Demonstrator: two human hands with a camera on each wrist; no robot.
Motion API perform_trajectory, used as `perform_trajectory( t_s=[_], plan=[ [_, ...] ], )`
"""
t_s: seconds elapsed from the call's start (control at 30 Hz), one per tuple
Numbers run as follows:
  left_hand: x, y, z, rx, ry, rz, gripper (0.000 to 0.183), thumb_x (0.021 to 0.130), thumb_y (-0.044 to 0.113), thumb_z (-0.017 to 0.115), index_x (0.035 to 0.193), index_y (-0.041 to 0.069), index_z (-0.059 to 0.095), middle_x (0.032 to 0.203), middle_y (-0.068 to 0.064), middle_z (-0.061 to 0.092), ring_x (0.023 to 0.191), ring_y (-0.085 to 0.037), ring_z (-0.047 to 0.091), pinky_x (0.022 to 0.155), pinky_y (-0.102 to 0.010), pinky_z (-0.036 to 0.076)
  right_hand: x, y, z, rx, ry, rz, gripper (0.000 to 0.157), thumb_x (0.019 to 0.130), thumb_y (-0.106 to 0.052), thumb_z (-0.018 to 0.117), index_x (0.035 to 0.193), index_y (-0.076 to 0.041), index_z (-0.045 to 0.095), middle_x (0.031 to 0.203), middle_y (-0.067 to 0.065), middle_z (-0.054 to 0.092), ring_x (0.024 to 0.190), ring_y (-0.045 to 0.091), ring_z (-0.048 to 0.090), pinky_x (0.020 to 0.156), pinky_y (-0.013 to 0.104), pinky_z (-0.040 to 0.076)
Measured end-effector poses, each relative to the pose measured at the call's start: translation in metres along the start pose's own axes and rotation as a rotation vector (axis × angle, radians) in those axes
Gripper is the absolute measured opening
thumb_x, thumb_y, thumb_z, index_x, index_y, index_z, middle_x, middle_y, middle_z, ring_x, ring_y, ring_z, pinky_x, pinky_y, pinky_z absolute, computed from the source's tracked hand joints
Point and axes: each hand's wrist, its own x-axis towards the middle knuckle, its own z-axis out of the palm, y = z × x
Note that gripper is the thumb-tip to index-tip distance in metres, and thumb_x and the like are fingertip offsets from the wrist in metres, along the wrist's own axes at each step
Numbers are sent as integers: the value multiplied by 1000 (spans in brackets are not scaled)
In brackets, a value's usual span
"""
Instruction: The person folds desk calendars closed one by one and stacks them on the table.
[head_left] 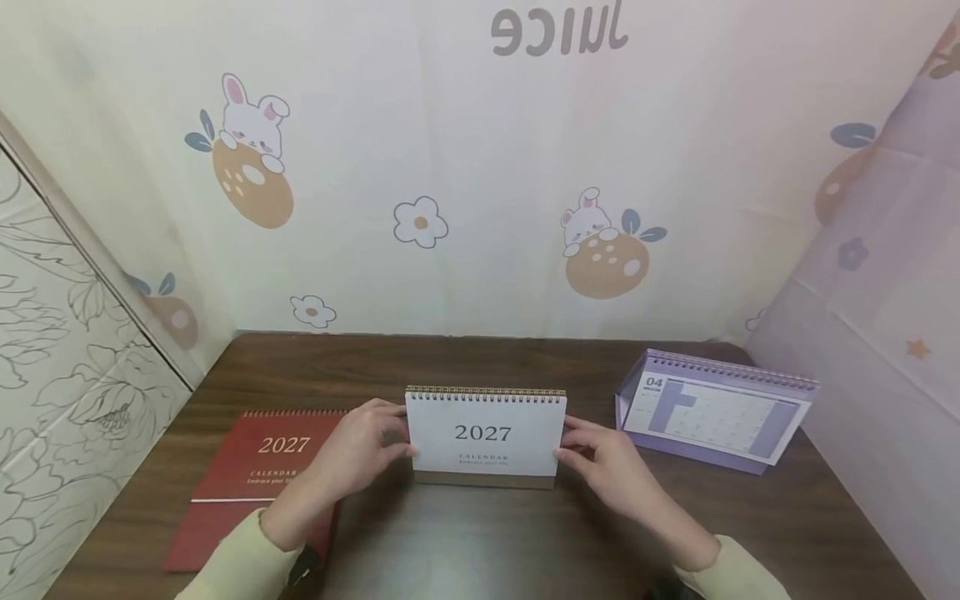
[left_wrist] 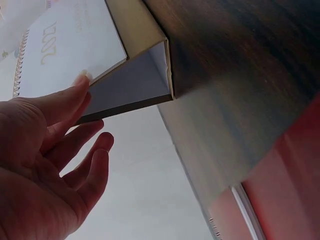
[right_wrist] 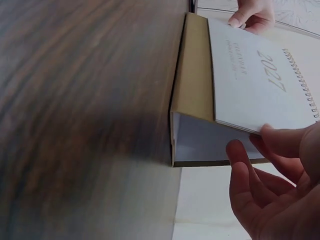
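Note:
A white 2027 desk calendar [head_left: 485, 432] stands upright like a tent at the middle of the table, its spiral binding along the top and a tan base strip below. My left hand [head_left: 363, 450] pinches its left edge, thumb on the front cover and fingers behind. On the opposite edge, my right hand [head_left: 609, 462] pinches it likewise. Both wrist views look into the hollow, triangular side of the calendar; in the right wrist view the right thumb [right_wrist: 282, 141] presses the cover pages near their edge.
To the left a red 2027 calendar [head_left: 247, 467] lies on the dark wooden table [head_left: 480, 550], partly covered by my left arm. A purple desk calendar [head_left: 720, 412] showing 04 stands at the back right. Behind the table hangs a printed curtain [head_left: 495, 275] with rabbits and flowers.

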Motion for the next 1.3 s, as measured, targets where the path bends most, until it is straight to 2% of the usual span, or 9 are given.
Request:
perform_trajectory(
  t_s=[0.17,0.4,0.63,0.87,1.07,1.3],
  plan=[
    [0,0,-1,-23,-16,-2,13,76,22,88,73,21,76,121,-9,70,119,-25,60,98,-49,47,0,2,-1,-24,-37,-19,10,84,-10,79,85,-19,75,128,19,64,118,36,61,92,50,50],
    [1,-2,-1,-5,-47,7,15,76,24,88,71,22,74,122,-11,69,120,-26,60,99,-52,45,4,4,-3,-53,-82,-45,12,83,-10,80,85,-21,75,129,20,63,113,36,64,87,48,52],
    [0,-3,1,-7,-46,23,13,74,24,89,77,20,77,123,-10,69,119,-25,60,98,-50,47,4,5,-3,-43,-118,-34,14,82,-12,81,93,-19,77,132,20,61,119,38,60,94,52,49],
    [0,-6,4,16,-74,39,14,75,25,89,72,22,75,126,-11,67,121,-26,59,98,-48,48,4,9,-6,-48,-169,-25,12,82,-16,82,92,-21,75,135,21,59,123,41,56,100,57,43],
    [0,-9,6,26,-69,99,15,74,23,89,70,22,74,124,-10,68,116,-23,60,95,-45,49,6,10,-5,-79,-203,-56,10,81,-15,82,88,-20,76,133,23,60,125,40,55,102,55,42],
    [0,-9,8,53,-82,100,14,75,20,88,70,22,75,124,-11,68,114,-23,60,92,-45,50,7,12,-2,-132,-195,-96,10,80,-13,83,83,-21,77,131,23,61,122,40,57,99,53,45]
  ],
)
